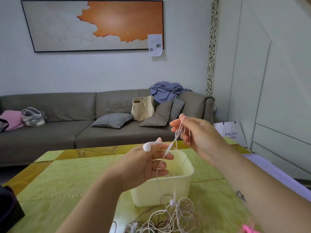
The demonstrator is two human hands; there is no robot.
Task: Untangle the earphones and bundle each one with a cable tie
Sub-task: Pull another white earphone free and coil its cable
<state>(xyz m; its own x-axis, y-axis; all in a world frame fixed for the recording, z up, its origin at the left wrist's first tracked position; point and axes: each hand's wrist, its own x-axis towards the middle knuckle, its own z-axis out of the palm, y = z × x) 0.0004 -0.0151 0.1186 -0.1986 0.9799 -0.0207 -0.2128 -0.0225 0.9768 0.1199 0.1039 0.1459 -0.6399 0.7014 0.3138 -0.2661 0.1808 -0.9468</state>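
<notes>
My left hand [148,163] is raised above the table and pinches a white earbud [147,146] at its fingertips. My right hand [195,132] is higher and to the right, with thin white cable [176,137] looped over its curled fingers. From there the cable runs down past an inline remote [168,149] to a tangled heap of white earphone cables [175,216] on the table near the front edge. A pink item [249,229], partly cut off by the frame, lies at the bottom right.
A pale yellow plastic bin [161,189] stands on the green and gold table [67,179] behind the tangle. A black object [8,209] sits at the table's left edge. A grey sofa [67,125] with cushions and bags lies beyond.
</notes>
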